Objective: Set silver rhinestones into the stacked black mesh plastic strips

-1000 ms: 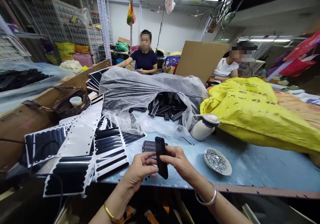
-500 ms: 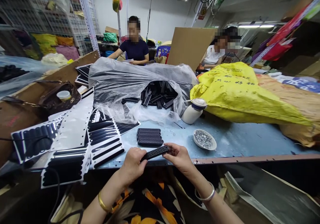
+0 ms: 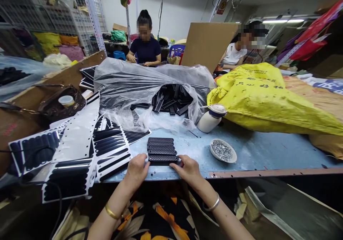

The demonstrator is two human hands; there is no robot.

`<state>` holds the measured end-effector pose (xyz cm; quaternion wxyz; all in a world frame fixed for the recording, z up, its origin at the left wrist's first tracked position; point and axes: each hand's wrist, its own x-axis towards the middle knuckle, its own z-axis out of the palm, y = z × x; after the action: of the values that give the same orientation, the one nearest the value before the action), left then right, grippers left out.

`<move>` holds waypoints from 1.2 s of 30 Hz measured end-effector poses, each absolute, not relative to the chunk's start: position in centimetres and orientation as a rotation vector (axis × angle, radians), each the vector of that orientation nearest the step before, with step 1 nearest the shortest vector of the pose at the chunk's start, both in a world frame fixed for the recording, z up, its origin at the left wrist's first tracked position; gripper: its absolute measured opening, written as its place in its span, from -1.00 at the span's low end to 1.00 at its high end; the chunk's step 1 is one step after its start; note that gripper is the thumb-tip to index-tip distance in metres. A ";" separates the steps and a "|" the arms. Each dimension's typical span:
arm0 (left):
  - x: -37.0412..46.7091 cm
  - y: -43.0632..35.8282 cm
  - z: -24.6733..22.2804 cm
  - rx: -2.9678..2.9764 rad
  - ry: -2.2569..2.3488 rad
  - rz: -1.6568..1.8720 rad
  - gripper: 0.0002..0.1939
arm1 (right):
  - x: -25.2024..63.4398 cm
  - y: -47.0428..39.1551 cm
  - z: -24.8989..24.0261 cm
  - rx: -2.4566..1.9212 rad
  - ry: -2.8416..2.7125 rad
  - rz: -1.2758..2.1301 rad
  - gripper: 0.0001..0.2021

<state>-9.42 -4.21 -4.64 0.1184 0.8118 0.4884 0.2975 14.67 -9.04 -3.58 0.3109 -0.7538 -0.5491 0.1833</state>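
A black perforated plastic bar (image 3: 163,159) lies at the front of a row of several like bars (image 3: 160,145) on the blue tabletop. Its left end is between the fingers and thumb of my left hand (image 3: 137,169). At the opposite end, my right hand (image 3: 188,168) grips it with thumb and fingertips. To the right of the row stands a white dish (image 3: 234,157) of small shiny metal pieces (image 3: 222,150). Behind the row, loose black plastic parts (image 3: 173,99) spill from the mouth of a clear plastic bag (image 3: 120,79).
Sheets of black adhesive strips (image 3: 112,150) cover the left side, near a brown handbag (image 3: 64,97). A white bottle (image 3: 210,119) stands before a yellow sack (image 3: 262,97). A cardboard panel (image 3: 210,47) rises behind. Two people sit across the table, one in a dark shirt (image 3: 146,50).
Both hands have lowered the tilted bar onto the table, level against the front of the row. The view has shifted slightly. The person in the dark shirt has drawn one arm inward.
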 end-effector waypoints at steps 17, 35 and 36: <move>-5.5 -2.0 -2.9 1.416 1.253 1.233 -0.36 | 15.4 -2.2 -2.3 -1.661 -0.861 0.762 -0.05; -3.2 -0.1 -4.0 1.572 1.310 1.219 -0.41 | 13.7 -0.2 -2.9 -1.660 -0.884 0.724 -0.46; -3.2 -0.1 -3.9 1.583 1.310 1.227 -0.41 | 13.8 -0.1 -2.8 -1.663 -0.885 0.721 -0.47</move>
<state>-3.15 -0.05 -3.94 0.3657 0.6155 0.5096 0.4772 13.78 -0.09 -2.83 0.5332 -0.6975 -0.3713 0.3022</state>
